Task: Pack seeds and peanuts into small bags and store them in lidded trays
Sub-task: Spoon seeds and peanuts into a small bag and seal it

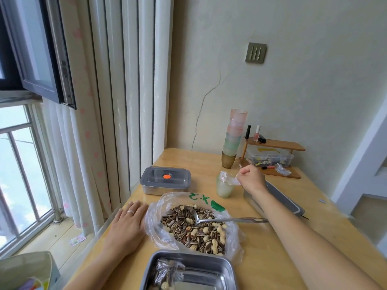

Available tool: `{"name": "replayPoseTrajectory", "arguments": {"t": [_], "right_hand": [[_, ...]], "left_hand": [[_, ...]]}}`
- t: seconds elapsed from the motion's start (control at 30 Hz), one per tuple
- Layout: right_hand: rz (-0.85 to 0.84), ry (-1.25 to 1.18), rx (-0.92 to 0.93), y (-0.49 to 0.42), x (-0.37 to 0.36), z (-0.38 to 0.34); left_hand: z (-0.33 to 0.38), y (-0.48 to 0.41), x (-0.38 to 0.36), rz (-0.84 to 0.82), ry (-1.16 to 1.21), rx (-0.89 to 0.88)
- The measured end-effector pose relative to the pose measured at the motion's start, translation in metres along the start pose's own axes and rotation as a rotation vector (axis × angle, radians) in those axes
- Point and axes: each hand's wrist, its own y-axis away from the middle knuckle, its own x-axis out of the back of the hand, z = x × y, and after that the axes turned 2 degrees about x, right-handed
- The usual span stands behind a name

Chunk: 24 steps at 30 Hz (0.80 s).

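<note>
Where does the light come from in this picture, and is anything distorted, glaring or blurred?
In the head view, daylight comes from the window on the left, whose panes look overexposed; the wide lens bows the curtain folds; soft glare lies on the open steel tray; the right hand, pinching the small bag, looks sharp.

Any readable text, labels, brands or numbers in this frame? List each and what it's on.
Nothing reads cleanly.
Large plastic bag: green printed characters, upside down, not legible.
Clear box under the wooden shelf: yellow label, too blurred.
Orange disc on the tray lid: no text visible.
Small bag pinched by the right hand: no print seen.
</note>
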Motion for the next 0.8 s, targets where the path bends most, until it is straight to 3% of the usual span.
{"name": "replayPoseTrajectory", "arguments": {"t": [0.1, 0.23, 0.37, 0.53, 0.6, 0.8], "right_hand": [[-0.029, -0.079, -0.025, 0.003, 0.008, -0.003], [-0.040, -0.186, 0.016, 0.018, 0.011, -0.011], [-0.179, -0.232, 0.079, 0.060, -0.002, -0.011], [-0.311, -0.298, 0.131, 0.112, -0.019, -0.012], [-0.340, -0.341, 0.140, 0.124, -0.024, -0.014], [-0.366, -0.532, 0.208, 0.142, -0.039, -0.022]], "left_hand": [[0.000, 0.001, -0.001, 0.058, 0.073, 0.004], [0.000, -0.002, 0.001, 0.284, 0.362, 0.080], [0.007, 0.004, 0.010, 0.451, 0.565, 0.145], [0.048, 0.010, 0.034, 0.614, 0.582, -0.093], [0.074, 0.013, 0.046, 0.531, 0.654, -0.179], [0.119, 0.009, 0.048, -0.095, 1.002, -0.102]]}}
